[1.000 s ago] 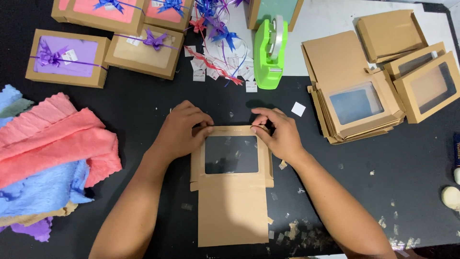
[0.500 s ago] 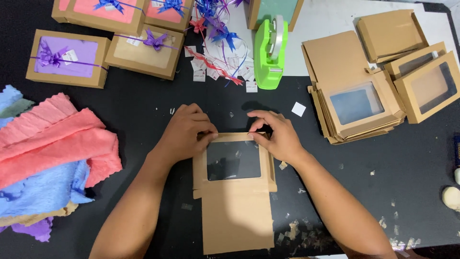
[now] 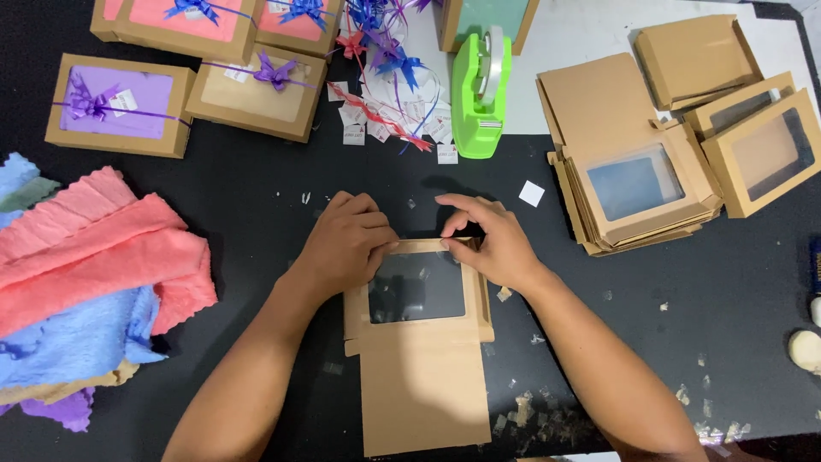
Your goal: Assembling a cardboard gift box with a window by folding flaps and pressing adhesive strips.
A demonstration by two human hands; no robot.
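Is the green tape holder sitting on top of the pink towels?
No, the green tape dispenser stands on the table near the ribbons, far from the pink towels at the left edge.

**Top flap comes up under both hands**

The flat windowed box blank (image 3: 419, 342) has slid a touch toward the table's near edge since a second ago. The left hand (image 3: 346, 244) has shifted onto the blank's far left corner, fingers curled over the rim. The right hand (image 3: 492, 244) has lifted its index finger and thumb, now pinching the far flap upright where earlier it pressed flat.
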